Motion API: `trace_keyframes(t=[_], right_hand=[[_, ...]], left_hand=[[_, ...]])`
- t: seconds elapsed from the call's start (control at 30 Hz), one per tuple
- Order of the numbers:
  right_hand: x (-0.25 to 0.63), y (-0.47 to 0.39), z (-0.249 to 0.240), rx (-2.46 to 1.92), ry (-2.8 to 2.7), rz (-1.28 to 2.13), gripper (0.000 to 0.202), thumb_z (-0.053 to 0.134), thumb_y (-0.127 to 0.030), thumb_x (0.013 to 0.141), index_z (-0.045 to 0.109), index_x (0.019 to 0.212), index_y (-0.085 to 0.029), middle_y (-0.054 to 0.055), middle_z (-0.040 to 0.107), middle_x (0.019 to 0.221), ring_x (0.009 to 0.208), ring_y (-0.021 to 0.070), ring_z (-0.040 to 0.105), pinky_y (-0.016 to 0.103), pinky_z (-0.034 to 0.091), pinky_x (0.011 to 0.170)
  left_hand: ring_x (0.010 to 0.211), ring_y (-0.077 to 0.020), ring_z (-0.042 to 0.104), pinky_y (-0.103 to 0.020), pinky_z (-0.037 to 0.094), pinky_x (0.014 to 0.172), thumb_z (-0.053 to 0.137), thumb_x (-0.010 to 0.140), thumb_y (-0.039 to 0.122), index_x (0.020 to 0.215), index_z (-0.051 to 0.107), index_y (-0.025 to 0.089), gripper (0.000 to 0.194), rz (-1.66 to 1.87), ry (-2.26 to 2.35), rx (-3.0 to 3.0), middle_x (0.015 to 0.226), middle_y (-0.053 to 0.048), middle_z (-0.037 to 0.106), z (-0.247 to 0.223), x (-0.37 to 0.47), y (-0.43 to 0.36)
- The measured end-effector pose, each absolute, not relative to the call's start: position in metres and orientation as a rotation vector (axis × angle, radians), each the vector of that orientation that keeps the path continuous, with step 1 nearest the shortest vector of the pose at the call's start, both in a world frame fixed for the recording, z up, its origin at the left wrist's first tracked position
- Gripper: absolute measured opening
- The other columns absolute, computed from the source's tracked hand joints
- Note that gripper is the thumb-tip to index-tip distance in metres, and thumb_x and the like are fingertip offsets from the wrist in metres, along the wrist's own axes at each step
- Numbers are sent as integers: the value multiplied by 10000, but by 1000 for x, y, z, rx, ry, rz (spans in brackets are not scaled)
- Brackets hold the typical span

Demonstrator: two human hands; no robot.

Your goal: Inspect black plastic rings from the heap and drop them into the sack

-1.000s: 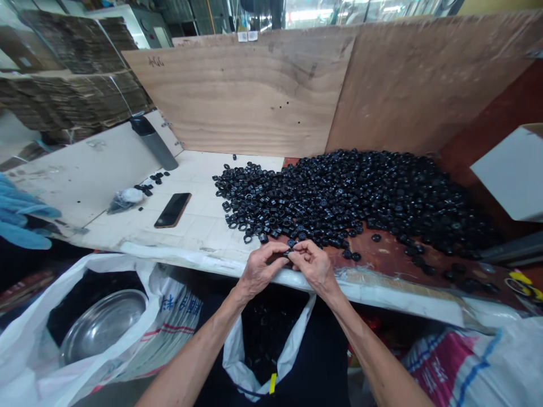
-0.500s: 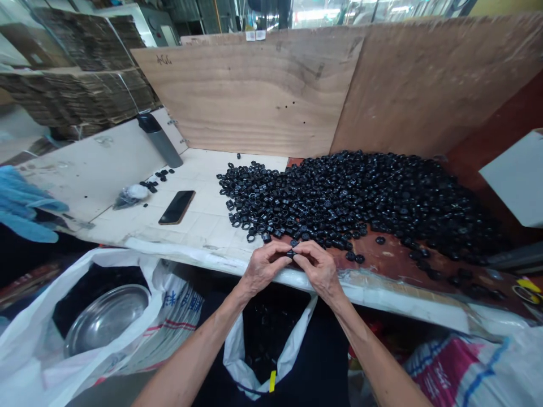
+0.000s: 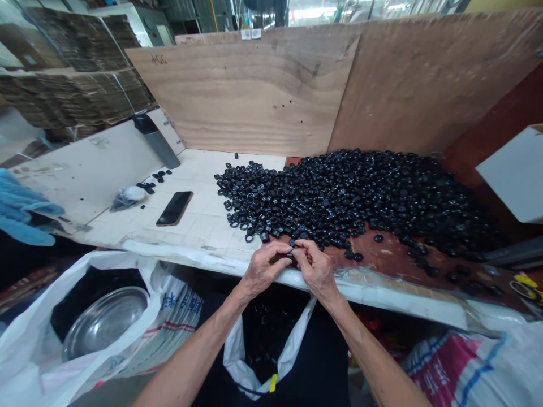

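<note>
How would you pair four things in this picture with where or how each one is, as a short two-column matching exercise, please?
Things:
1. Phone
2. Metal bowl
3. Bottle
4. Left hand and right hand

Places and states:
A. Near the back left corner of the table
B. Fingertips close together around a small black part
C. Lying flat, dark screen up, left of the pile of black parts
D. Tilted in the mouth of an open white sack

Right pairs: 1-C, 2-D, 3-A, 4-B
</note>
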State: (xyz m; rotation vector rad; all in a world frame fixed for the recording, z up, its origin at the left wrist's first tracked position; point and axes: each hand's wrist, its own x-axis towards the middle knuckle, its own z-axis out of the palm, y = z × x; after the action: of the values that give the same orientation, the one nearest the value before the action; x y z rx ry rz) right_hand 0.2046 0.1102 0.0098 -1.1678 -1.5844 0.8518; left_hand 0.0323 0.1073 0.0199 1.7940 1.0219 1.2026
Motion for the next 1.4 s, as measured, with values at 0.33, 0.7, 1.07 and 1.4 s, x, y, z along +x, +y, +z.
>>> trace_keyframes(t=[0.33, 0.7, 1.07, 1.4], right_hand=[[208, 107, 14, -1159, -1707, 757, 182, 554, -311, 944, 662, 851, -197, 3, 628, 656, 562, 139, 590, 243, 470, 577], [208, 106, 20, -1080, -1797, 522, 191, 538, -249, 945, 663, 811, -195, 30, 618, 717, 716, 187, 599, 321, 476, 750], [208, 102, 25, -1088, -1810, 498, 145, 603, -284, 902, 635, 789, -200, 8, 590, 683, 664, 174, 561, 345, 467, 778], [208, 92, 24, -967, -1774, 662, 141, 543, -204, 917, 642, 1017, -201, 60, 652, 907, 805, 193, 613, 310, 499, 742]], left_hand=[[1014, -212, 662, -362, 522, 949, 663, 877, 249, 1059, 695, 174, 199, 1230, 1022, 1754, 1052, -94, 709, 20, 32, 107], [1017, -209, 656, -358, 509, 960, 651, 885, 245, 1070, 693, 178, 201, 1217, 1048, 1730, 1056, -88, 709, 24, 31, 105], [982, -201, 664, -339, 522, 922, 654, 878, 251, 1055, 694, 178, 196, 1238, 1097, 1727, 1024, -75, 718, 24, 31, 104], [983, -212, 682, -339, 547, 905, 634, 885, 255, 1060, 684, 177, 197, 1185, 1079, 1584, 1048, -79, 710, 32, 30, 88]])
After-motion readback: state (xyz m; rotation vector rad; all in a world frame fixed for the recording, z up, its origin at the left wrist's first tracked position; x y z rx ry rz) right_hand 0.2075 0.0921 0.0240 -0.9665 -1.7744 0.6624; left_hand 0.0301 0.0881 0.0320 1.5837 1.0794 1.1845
